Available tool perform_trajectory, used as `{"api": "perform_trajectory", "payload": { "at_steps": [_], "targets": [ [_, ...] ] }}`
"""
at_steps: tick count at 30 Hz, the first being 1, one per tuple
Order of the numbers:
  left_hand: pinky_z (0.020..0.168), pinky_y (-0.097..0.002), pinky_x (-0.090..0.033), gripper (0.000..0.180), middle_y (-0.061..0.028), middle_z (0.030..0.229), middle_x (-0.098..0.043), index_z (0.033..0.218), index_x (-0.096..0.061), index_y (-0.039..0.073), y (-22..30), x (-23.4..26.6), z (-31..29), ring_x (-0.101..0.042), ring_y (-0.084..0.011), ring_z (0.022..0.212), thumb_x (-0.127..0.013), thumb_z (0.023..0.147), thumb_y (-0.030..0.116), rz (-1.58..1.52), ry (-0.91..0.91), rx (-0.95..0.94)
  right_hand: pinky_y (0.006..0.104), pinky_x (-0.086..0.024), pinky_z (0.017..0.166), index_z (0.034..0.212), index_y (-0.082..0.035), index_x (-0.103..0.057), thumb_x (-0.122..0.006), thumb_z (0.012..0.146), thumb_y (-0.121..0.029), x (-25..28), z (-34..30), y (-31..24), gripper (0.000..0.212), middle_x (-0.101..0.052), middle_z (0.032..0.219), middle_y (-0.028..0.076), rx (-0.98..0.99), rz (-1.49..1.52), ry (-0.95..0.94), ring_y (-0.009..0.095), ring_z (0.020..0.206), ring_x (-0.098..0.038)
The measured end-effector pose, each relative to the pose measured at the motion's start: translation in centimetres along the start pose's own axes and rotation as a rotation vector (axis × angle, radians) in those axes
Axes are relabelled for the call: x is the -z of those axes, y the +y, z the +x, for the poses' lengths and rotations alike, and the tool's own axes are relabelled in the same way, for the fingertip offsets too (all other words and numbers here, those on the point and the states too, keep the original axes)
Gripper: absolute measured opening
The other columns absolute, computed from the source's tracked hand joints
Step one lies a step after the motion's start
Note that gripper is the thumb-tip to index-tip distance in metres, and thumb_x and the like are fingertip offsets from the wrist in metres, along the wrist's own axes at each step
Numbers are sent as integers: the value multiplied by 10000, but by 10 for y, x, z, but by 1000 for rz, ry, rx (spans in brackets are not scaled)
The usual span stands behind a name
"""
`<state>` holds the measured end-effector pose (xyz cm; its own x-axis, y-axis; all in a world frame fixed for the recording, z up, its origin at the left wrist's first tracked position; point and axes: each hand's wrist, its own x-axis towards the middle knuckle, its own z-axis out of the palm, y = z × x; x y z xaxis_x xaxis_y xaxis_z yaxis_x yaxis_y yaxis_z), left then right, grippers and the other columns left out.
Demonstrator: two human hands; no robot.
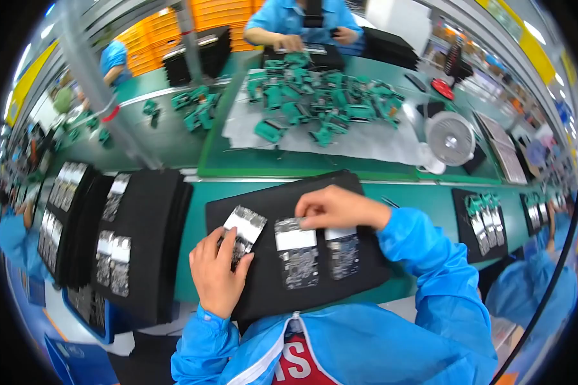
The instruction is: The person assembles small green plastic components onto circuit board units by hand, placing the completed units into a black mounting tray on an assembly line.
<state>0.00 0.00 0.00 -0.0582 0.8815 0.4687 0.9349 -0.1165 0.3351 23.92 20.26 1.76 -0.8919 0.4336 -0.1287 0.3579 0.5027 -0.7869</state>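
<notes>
Three flat circuit boards lie on a black foam mat (270,292) on the green table (424,199), right in front of the person. The left board (243,232) sits tilted at the mat's left part; the left hand (217,269) is laid over its lower end, fingers curled loosely around the edge with the thumb on top, so it has hold of it. The middle board (297,251) lies upright at the mat's centre, just beside the left one. The right hand (332,208) rests at the mat's upper middle, fingers bent and pressed down on the top edge of the middle board, palm down. The right board (342,253) lies just right of the middle one, its top partly hidden under that hand.

Left of the mat stands a stack of black trays (138,247) with more boards. Beyond the mat, a heap of green parts (321,102) lies on a white sheet, and a small white fan (449,138) stands to the mat's upper right.
</notes>
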Motion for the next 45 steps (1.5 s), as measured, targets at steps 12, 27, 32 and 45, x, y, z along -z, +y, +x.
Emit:
{"api": "perform_trajectory", "payload": {
  "at_steps": [12, 27, 32, 45],
  "targets": [
    [1002, -519, -383, 637, -190, 1318, -548, 1284, -666, 83, 62, -18, -33, -511, -399, 1214, -871, 727, 313, -41, -262, -48, 441, -522, 850, 1044, -67, -671, -768, 852, -201, 11, -162, 83, 253, -678, 1068, 116, -320, -574, 786, 331, 1035, -630],
    [1047, -533, -400, 617, -179, 1366, -550, 1322, -642, 81, 66, -24, 10, -508, -391, 1270, -799, 798, 365, -192, -368, -299, 421, -513, 575, 1052, -91, -615, -678, 954, -190, -28, -133, 14, 153, -691, 758, 97, -330, -213, 796, 304, 661, -682],
    [1125, -580, -364, 698, -151, 1502, -479, 1397, -587, 128, 84, -69, 33, -426, -387, 1412, -814, 789, 385, -310, -433, -474, 441, -521, 596, 1026, -125, -631, -684, 934, -202, -53, -112, 5, 131, -704, 789, 96, -272, -597, 786, 323, 688, -683],
    [1036, -468, -385, 719, -163, 1330, -587, 1397, -599, 88, 25, -131, 124, -503, -333, 1267, -698, 868, 565, -214, -331, -235, 333, -343, 506, 1086, -19, -645, -677, 974, -146, -69, -130, 52, 173, -483, 603, 63, -387, 66, 1036, 138, 532, -423]
  ]
}}
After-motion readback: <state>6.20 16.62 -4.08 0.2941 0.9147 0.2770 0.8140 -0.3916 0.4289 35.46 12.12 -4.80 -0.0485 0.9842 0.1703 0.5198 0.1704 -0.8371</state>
